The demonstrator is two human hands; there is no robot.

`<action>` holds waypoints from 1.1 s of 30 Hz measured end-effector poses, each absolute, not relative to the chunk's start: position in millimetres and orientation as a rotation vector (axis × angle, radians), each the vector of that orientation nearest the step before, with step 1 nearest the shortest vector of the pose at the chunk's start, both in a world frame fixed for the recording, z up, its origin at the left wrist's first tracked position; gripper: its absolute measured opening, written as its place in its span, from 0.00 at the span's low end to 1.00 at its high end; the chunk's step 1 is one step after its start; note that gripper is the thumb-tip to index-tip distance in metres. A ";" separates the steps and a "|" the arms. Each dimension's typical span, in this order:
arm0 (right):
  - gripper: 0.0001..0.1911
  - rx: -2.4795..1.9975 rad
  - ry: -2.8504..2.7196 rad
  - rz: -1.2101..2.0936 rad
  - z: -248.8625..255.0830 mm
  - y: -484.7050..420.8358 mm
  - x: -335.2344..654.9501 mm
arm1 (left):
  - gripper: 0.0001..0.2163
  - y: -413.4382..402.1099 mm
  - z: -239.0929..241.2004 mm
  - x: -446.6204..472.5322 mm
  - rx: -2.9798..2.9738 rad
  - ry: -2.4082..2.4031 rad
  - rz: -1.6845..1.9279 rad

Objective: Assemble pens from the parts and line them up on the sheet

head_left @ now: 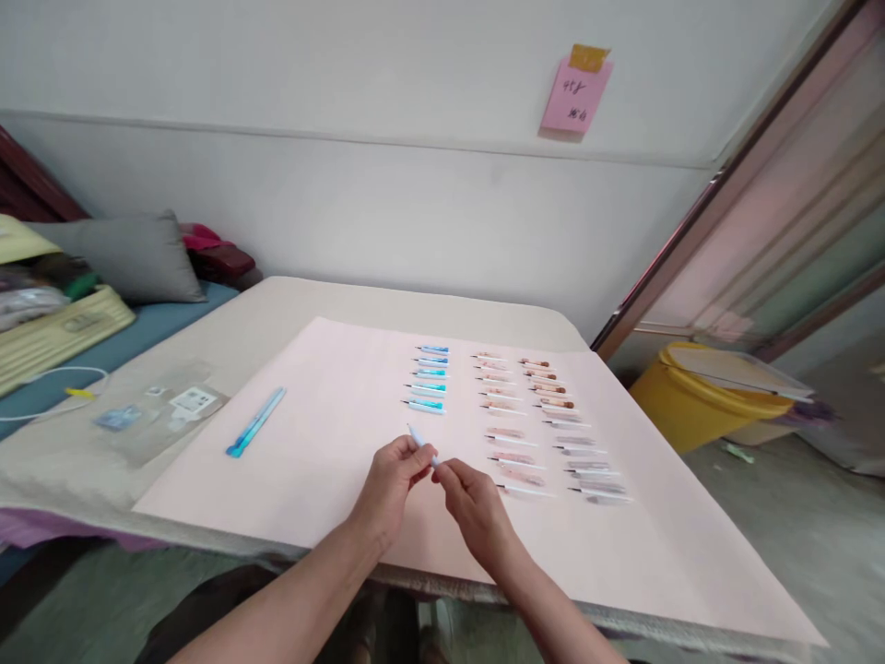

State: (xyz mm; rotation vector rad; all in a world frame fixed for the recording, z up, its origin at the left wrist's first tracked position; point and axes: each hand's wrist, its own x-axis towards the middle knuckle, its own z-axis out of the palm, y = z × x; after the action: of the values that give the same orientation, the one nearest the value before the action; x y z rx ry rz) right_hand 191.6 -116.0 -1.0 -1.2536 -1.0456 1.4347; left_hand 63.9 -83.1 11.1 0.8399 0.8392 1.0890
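Observation:
A slim white pen [420, 441] is held above the front of a pale pink sheet [311, 489], its narrow tip pointing up and to the left. The fingers of my left hand [393, 481] are closed round its middle. At its lower end, my right hand [477, 507] pinches it, and the fingers hide part of that end. Beyond my hands lies a column of blue-and-white pens [430, 387]. Pens with pale pink parts [499, 379] and pens with brown parts [555, 403] form columns to the right. A light blue pen-like piece [257, 422] lies alone at the left.
Clear plastic bags [172, 410] lie on the table's left side, near a white cable [52, 373]. A grey cushion [131, 254] and a yellow box [65, 337] are further left. A yellow bin [681, 401] stands right of the table. The wall [346, 221] borders the far edge.

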 end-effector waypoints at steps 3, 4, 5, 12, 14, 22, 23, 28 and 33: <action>0.20 -1.155 -0.913 1.697 -0.5 -117.6 191.1 | 0.08 -81.7 8.6 63.5 0.870 0.775 1.051; 0.20 -1.110 -0.856 1.785 0.1 -117.9 191.6 | 0.08 -81.5 8.5 63.9 0.869 0.738 1.027; 0.20 -1.089 -0.829 1.814 0.5 -117.8 192.2 | 0.09 -81.6 8.7 64.4 0.861 0.712 1.012; 0.19 -1.167 -0.940 1.624 2.1 -117.1 190.8 | 0.08 -82.7 11.3 64.8 0.861 0.791 1.059; 0.18 -1.049 -0.780 1.854 2.9 -118.6 190.8 | 0.08 -82.0 10.5 64.4 0.870 0.735 1.020; 0.18 -1.032 -0.714 1.808 0.6 -118.5 189.2 | 0.07 -81.3 3.3 66.4 0.801 0.788 1.033; 0.18 -0.976 -0.661 1.889 0.8 -119.0 189.4 | 0.07 -81.0 3.4 65.9 0.814 0.768 1.020; 0.16 -0.888 -0.593 1.930 -0.6 -119.8 190.1 | 0.08 -80.0 2.7 65.2 0.784 0.704 0.968; 0.16 -0.901 -0.584 1.871 -5.6 -118.2 188.1 | 0.08 -81.7 0.9 67.1 0.755 0.791 1.009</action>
State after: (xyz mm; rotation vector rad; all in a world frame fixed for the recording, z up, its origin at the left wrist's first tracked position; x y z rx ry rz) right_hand 188.1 -118.2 -5.6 -0.9006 -0.5841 1.8715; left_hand 67.1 -81.7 0.9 0.7554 0.7914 1.0094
